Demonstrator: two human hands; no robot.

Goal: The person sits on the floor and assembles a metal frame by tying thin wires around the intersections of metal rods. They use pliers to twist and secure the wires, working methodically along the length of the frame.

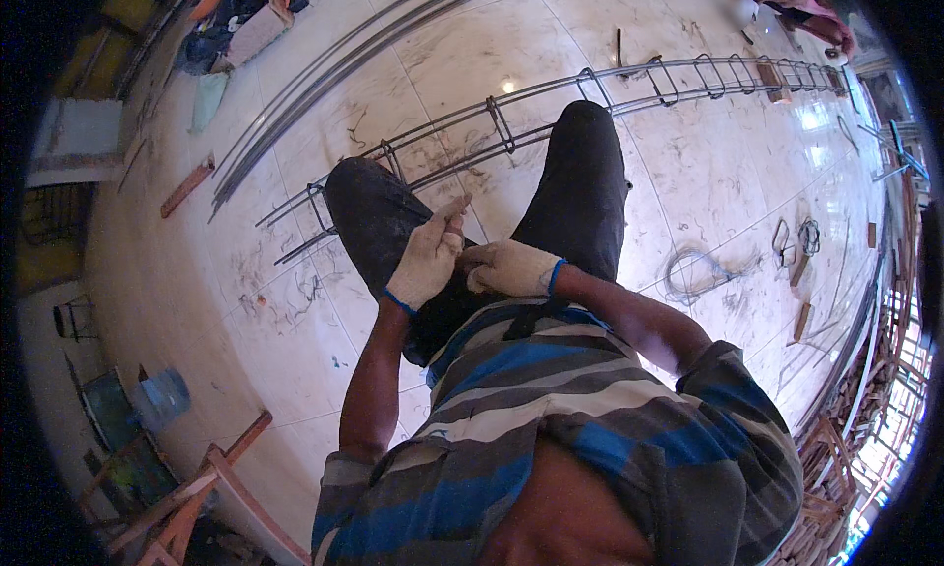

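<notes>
Both my hands wear cream knit gloves with blue cuffs and meet low between my thighs. My left hand has its fingers bunched together, pointing up and to the right. Beside it, my right hand is closed, with its fingers curled toward the left palm. Whatever lies between the fingers is hidden or too thin to make out. Beyond my hands, a long steel rebar cage with square stirrups stretches across the floor, passing by my knees. My dark trousers cover part of it.
Long loose rebars lie beyond the cage at left. A wire coil and bent stirrups rest at right. Another person is at the far right. Wooden trestle and blue water bottle stand lower left.
</notes>
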